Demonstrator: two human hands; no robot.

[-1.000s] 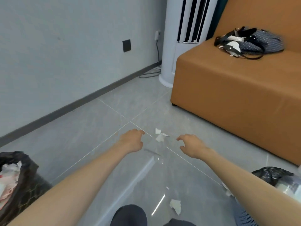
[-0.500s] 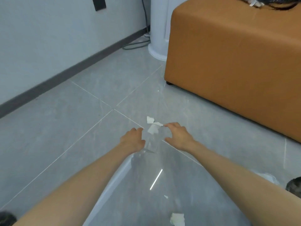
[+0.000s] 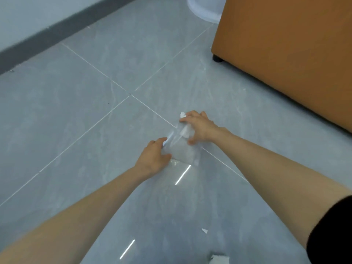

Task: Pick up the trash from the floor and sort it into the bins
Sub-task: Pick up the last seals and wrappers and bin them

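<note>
A glossy grey tiled floor fills the frame, its pale grout lines crossing a little above the centre. Just right of centre lies a clear plastic bag, flat and crinkled, almost see-through against the tiles.

The left hand reaches in from the lower left, arm bare and stretched forward. Its thumb and fingers pinch the bag's near left edge. The right hand comes from the lower right, palm down. Its fingers curl over the bag's far edge, and its thumb presses the bag's right side, so both hands grip the bag. A white paper scrap shows through the plastic beneath the right hand's fingers. Whether that hand also holds the scrap cannot be told. A black sleeve covers the right upper arm at the right edge.

Lower down, a tiny white scrap lies on the tiles, and a crumpled white paper sits at the bottom edge. Two bright light streaks reflect off the floor below the hands.

An orange sofa occupies the upper right, a small dark foot under its corner. A white rounded base stands at the top beside it. A dark baseboard runs along the wall in the upper left.
</note>
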